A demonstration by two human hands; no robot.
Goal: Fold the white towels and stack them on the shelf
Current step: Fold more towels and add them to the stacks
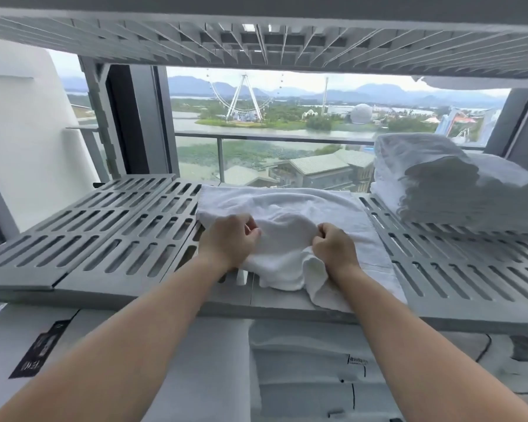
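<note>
Towel [290, 214]: white, spread on the grey slatted shelf [110, 236], centre, near edge bunched and spilling over the shelf's front lip.
Left hand [230, 240]: your fingers are clenched on a fold of the towel, near its left side.
Right hand [333, 246]: your fist is closed on bunched cloth just right of centre.
Stack [433, 184]: folded white towels, far right on the same shelf, apart from your hands.

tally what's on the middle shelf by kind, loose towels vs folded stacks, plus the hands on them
loose white towel: 1
stack of folded towels: 1, towels in it too blurred to count
hands: 2, left hand and right hand, both gripping the loose towel
total: 4
</note>
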